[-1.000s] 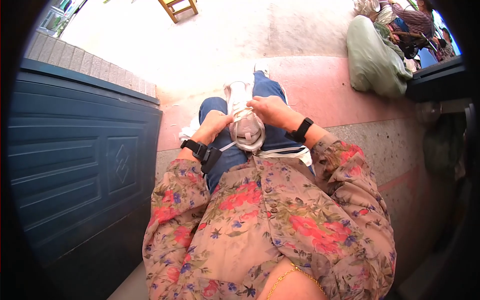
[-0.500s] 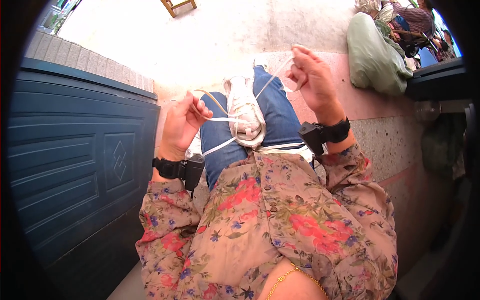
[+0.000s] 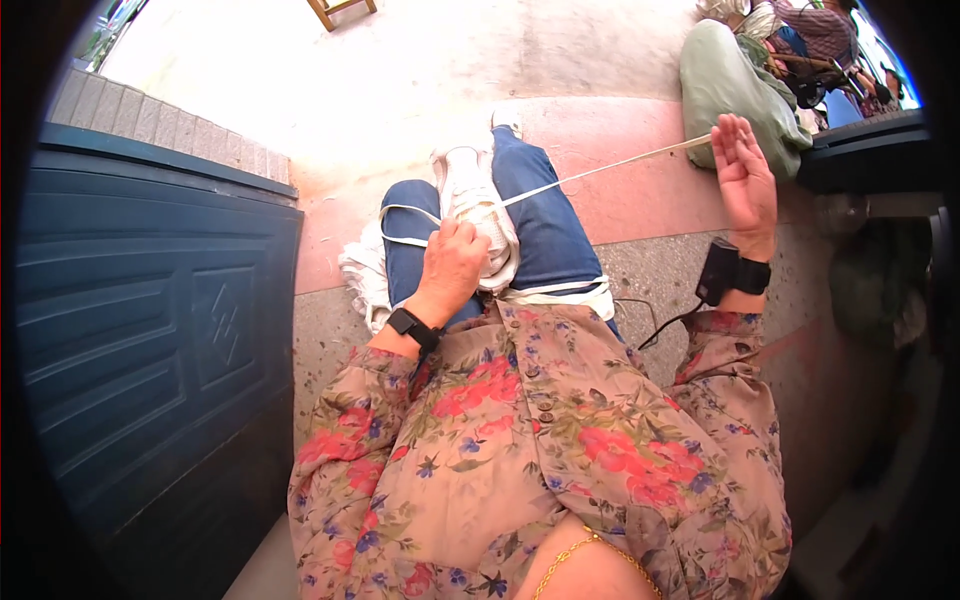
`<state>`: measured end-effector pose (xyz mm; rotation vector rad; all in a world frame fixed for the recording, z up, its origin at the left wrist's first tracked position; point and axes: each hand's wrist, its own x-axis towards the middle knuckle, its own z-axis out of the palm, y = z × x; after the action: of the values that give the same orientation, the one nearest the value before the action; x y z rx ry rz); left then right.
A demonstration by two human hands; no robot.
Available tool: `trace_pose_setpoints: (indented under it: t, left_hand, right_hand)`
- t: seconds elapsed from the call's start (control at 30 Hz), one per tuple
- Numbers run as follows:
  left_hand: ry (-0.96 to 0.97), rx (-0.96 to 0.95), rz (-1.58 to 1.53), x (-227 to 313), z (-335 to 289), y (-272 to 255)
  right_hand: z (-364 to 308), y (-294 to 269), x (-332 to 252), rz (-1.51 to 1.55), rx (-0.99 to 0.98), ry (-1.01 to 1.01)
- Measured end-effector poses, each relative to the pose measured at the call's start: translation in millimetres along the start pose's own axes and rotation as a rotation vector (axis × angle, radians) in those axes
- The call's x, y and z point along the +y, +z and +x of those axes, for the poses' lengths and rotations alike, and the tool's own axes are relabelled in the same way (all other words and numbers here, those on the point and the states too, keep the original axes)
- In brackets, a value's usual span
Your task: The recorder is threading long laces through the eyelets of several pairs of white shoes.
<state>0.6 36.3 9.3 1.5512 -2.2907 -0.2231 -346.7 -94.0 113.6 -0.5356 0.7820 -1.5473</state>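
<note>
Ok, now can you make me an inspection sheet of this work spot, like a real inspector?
Surface: lap in blue jeans; a shoe lies on it.
Job's things: white shoe; pale lace stretched from it, another stretch looping over the left knee.
Clutter: white bundle beside the left leg, kind unclear.
Hands: left hand over the shoe, fingers bent; right hand raised, lace reaching its fingers, grip unclear.
Cables: black cable at the right wrist device.
Surroundings: blue panel at left; pale green sack ahead, right.
</note>
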Motion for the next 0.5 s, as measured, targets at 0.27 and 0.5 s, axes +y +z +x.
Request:
trace_pose_setpoints:
  t: [0.27, 0.5]
  left_hand:
    - [0.029, 0.031, -0.035, -4, 2, 5]
    - [-0.332, 0.061, -0.247, -20, -11, -7]
  right_hand:
    - [-45, 3, 130, -1.517, -0.653, -0.621]
    - [-71, 19, 201, -1.568, -0.846, -0.408]
